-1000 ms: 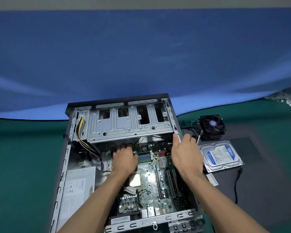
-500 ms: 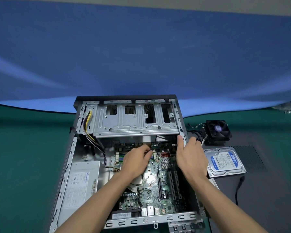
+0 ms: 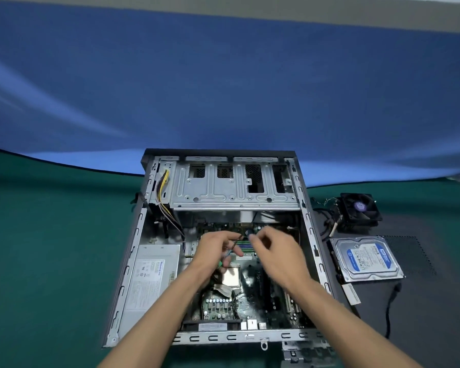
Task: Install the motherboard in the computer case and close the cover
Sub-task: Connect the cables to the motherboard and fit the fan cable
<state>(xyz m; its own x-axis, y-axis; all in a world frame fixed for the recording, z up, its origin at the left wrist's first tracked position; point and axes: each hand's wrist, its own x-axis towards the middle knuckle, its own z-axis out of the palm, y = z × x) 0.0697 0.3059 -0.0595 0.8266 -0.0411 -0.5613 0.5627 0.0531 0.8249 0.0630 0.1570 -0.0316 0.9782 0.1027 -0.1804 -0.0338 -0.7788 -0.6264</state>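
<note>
A blue cloth backdrop hangs behind a green-covered counter [image 3: 51, 248], on which the computer case [image 3: 307, 216] lies on its side, open to the camera. The motherboard [image 3: 252, 298] already sits inside the case, flat on the floor of the shell, between the grey power supply [image 3: 152, 277] on one side and the case wall on the other, with the drive cage [image 3: 234, 192] beyond it.

Both hands work over the far end of the board. The left hand [image 3: 215, 253] has its fingers curled around thin dark cables [image 3: 235, 241], pinching them; the right hand [image 3: 276, 251] has its fingertips drawn together at a small connector on the same cables, though blur hides exactly what it grasps.

So the placing of the board looks done, and the step in hand seems to be sorting or plugging leads near the memory slots. Whether the board is screwed down cannot be told. What is left appears considerable: the cooler fan [image 3: 360, 209] and the hard drive [image 3: 367, 258] lie outside, to the right of the case, on a dark perforated panel [image 3: 409, 301], likely the cover, which is still off.
</note>
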